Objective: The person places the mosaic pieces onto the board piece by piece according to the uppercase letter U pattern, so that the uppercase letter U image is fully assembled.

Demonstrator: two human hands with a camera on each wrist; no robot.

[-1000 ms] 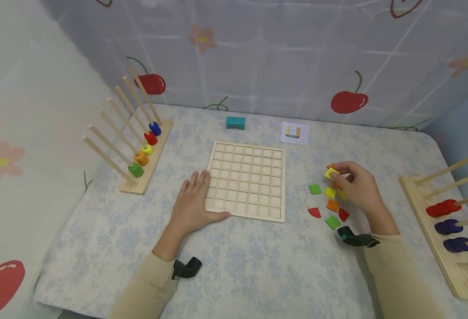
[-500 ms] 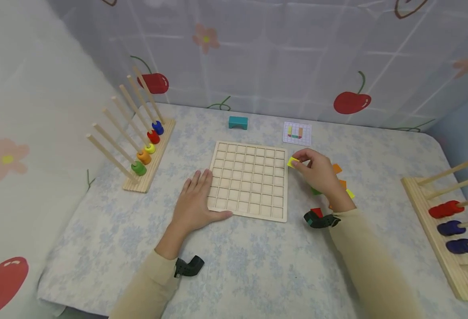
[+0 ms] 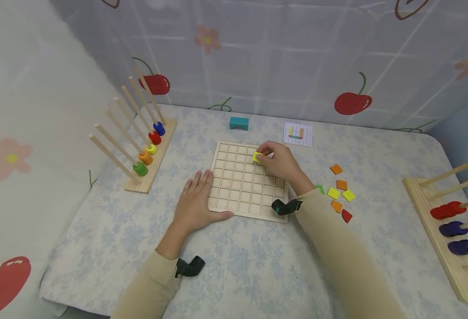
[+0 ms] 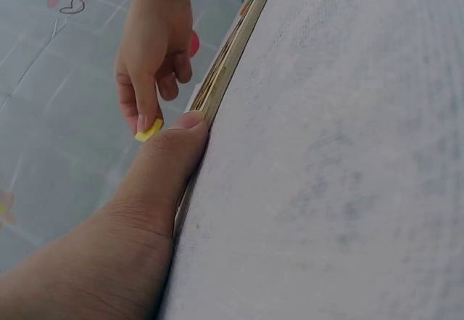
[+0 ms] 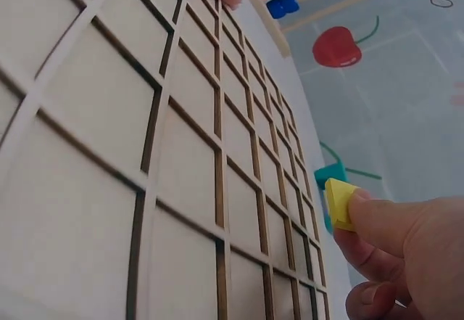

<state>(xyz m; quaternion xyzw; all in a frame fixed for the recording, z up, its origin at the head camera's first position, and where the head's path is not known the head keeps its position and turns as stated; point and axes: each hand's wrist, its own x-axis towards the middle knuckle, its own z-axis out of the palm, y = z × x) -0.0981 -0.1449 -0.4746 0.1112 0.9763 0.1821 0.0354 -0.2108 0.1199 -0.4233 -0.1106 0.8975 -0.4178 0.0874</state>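
Note:
A pale wooden grid board [image 3: 238, 186] lies flat in the middle of the table. My left hand [image 3: 194, 204] rests at its left side, fingers straight along the edge and thumb by the near corner; in the left wrist view the thumb [image 4: 163, 164] touches the board's side. Over the far right part of the board, my right hand [image 3: 279, 161] pinches a yellow square tile [image 5: 339, 204] between thumb and fingertips. The right wrist view shows that tile held above the grid. Every cell I can see in the grid is bare; some are covered by the right hand.
Right of the board lie loose tiles: orange squares [image 3: 341, 184], yellow squares [image 3: 349, 195], a red quarter-round piece [image 3: 346, 215] and a partly hidden green one [image 3: 319, 189]. A pattern card [image 3: 298, 134] and teal block [image 3: 239, 123] sit behind. Peg racks [image 3: 154, 161] flank both sides.
The right hand has carried the yellow tile from the loose pile leftward, past the board's right edge, to above its far right part. The left hand has stayed in place.

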